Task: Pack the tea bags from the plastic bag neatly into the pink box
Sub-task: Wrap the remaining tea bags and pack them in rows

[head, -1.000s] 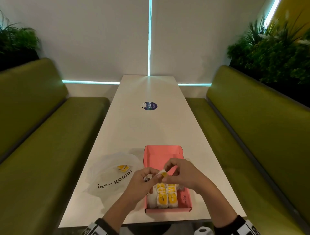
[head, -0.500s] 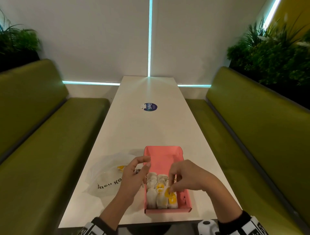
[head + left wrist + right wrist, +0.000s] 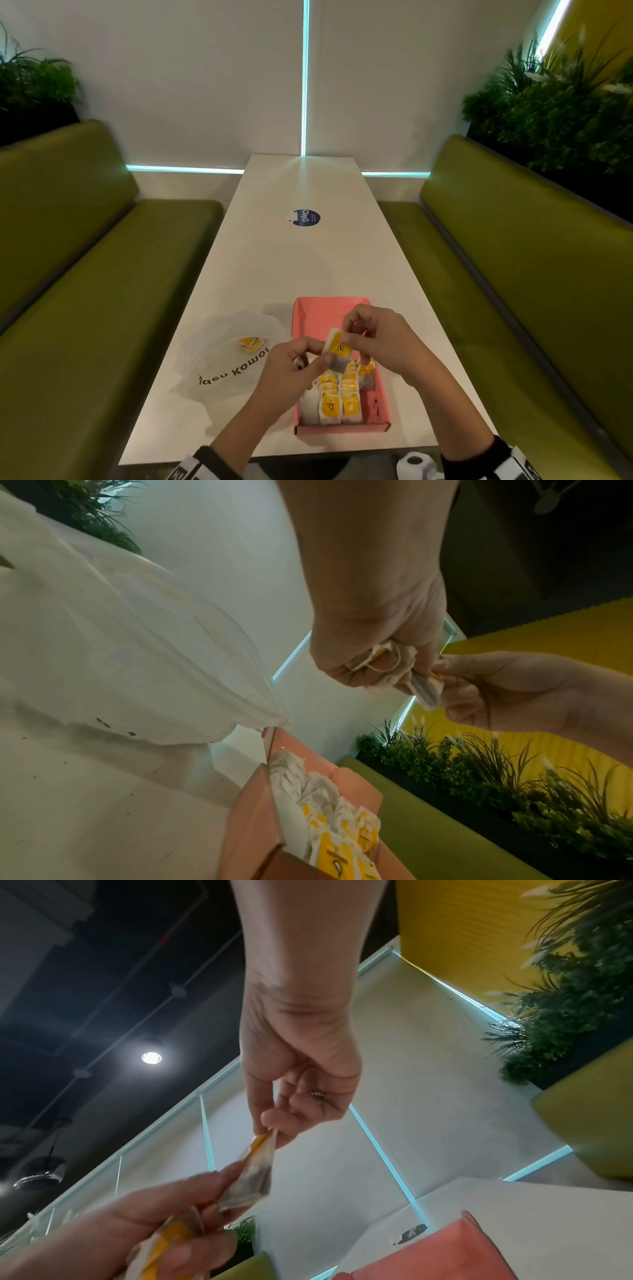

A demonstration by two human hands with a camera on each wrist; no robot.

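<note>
I hold one tea bag [image 3: 337, 348] up in the air, just above the pink box [image 3: 310, 310]. Both my hands are on it. My right hand [image 3: 383, 339] pinches its top end between thumb and finger. My left hand [image 3: 291, 368] pinches its low end with its fingertips [image 3: 222, 1177]. My left hand also has more tea bags [image 3: 383, 658] squeezed in its curled fingers.

The tea bag I hold is long from top to bottom and leans a bit. Its yellow tag faces me.

The box sits on the white table [image 3: 308, 260], right under my hands. The near part has rows of packed tea bags [image 3: 339, 401] lying flat, with their long sides running from near me to far from me. The far part of the box has no bags yet.

I think the open spot is just past the rows, a little ahead of and below my fingers. My right hand is the closer one to it. So I would tip the bag flat, turn it the same way as the others, and lay it there.

The plastic bag [image 3: 219, 359] lies to the left of the box. One more yellow tea bag [image 3: 249, 342] shows inside it.
</note>
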